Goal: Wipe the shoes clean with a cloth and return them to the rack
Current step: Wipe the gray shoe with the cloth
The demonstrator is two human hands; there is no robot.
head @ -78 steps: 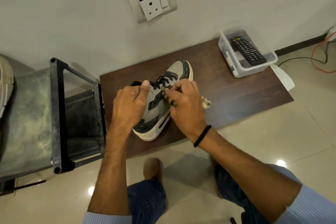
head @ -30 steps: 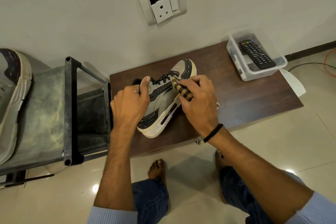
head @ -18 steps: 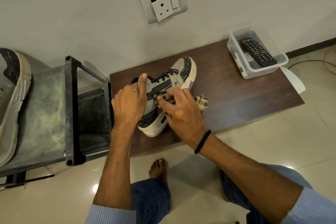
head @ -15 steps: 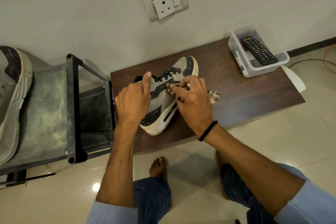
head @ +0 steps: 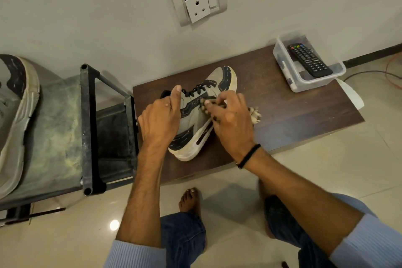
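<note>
The right hand (head: 230,122), fingers (head: 210,105) pinching the cloth (head: 255,114), has rubbed toward 12 o'clock up the shoe (head: 191,119) whose collar the left hand (head: 159,119) grips, so wiping is unfinished.

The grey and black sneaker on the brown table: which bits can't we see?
All in the head view:
- Grey and black sneaker: its far side is behind the left hand.
- Striped beige cloth: mostly under the right hand.
- Worn grey shoe on the dark metal rack: cut off by the left edge.
</note>
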